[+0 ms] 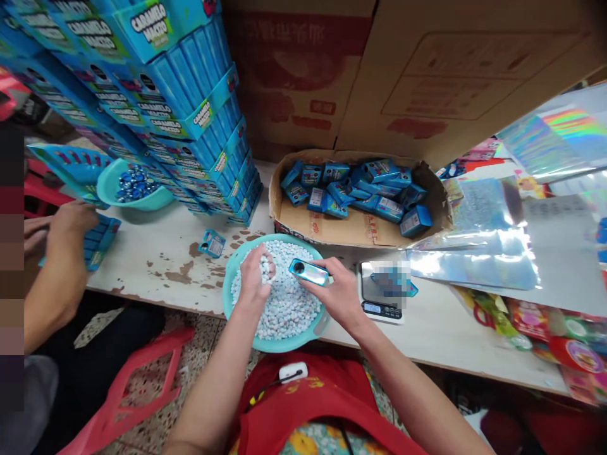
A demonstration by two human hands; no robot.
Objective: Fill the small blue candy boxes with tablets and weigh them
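A turquoise basin [227, 292] full of small pale candies [284, 319] stands at the table's front edge. Over its left part, my left hand [256, 273] is curled around some of these candies, which show between the fingers. My right hand [339, 287] grips a small blue candy box [308, 272] above the basin's right side, tilted so that a dark round hole in its end faces my left hand. Right of the basin lies a digital scale [382, 309] with a blurred blue packet [393, 282] on it.
Behind the basin, a cut-down carton [327, 234] holds several blue boxes. Display boxes [190, 126] are stacked high at back left. A single blue box [212, 243] lies left of the basin. A co-worker's hands [71, 227] work at far left; shiny sheets [484, 253] lie right.
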